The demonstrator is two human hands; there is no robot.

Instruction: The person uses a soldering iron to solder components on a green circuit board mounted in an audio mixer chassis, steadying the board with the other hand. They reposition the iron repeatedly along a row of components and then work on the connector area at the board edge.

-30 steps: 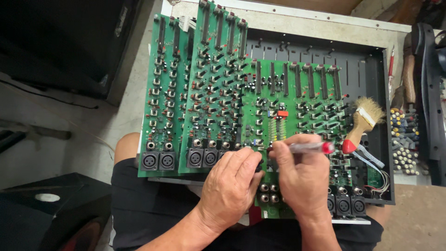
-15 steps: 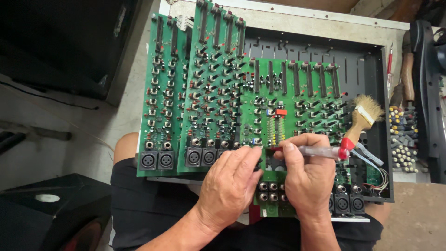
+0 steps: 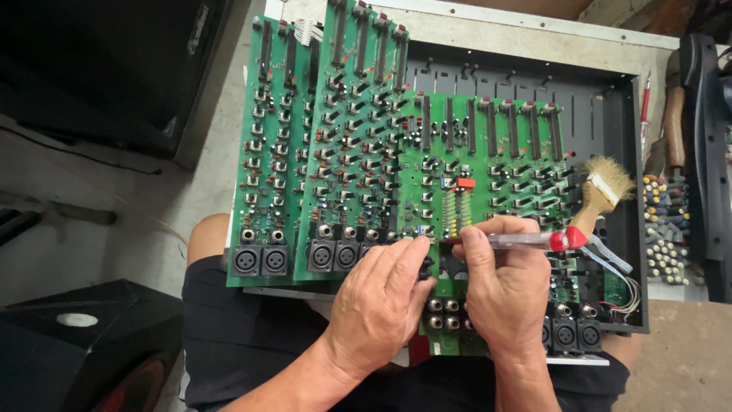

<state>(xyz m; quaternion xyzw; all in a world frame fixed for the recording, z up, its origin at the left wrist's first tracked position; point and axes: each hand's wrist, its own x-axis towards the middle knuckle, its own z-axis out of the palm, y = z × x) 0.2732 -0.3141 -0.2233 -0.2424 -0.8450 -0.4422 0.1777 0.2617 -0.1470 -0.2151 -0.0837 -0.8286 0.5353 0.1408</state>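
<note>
We rest our left hand [image 3: 381,294] flat, fingers loosely curled, holding nothing, on the green board [image 3: 488,191] | our right hand [image 3: 503,286] grips a screwdriver [image 3: 530,241] above the board | a brush [image 3: 598,194] lies just right.

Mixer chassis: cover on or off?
Off. The metal chassis lies open, its green circuit boards bare; the right hand holds a red-tipped screwdriver over them, the left hand alongside.

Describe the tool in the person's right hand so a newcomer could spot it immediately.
Start at the open metal chassis filled with green circuit boards. At its lower middle, the right hand pinches a slim screwdriver lying sideways. Unlike the nearby wooden brush, it has a clear handle with a red cap.
</note>
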